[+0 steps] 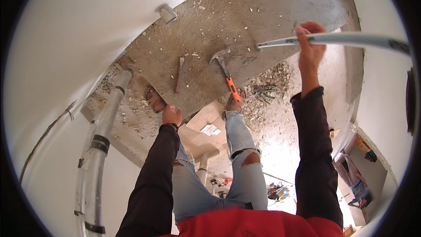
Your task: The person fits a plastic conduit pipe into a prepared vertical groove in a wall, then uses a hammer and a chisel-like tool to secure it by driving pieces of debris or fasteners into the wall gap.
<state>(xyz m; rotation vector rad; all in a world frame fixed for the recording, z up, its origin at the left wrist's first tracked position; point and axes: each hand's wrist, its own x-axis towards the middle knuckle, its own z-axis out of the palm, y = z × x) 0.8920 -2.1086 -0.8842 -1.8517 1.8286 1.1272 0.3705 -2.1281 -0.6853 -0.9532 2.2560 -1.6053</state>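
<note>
My right hand (312, 46) is closed round a long, pale grey pipe (359, 38) with dark markings. One end of the pipe points down at the concrete floor, and the other runs off to the right edge. Whether the lower end touches the floor I cannot tell. Above my shin, my left hand (172, 116) is curled in a loose fist with nothing visible in it. Between my feet and the wall lie a claw hammer (225, 71) with an orange grip and a narrow chisel (180, 74). Pliers (265, 93) lie on rubble to the right.
Grey pipes with black clamps (101, 144) run along the left wall. A short pipe stub (167, 14) sticks out of the wall. Broken rubble (274, 79) covers much of the floor. Tiles (201, 125) lie between my legs, and tools (277, 191) lie behind me.
</note>
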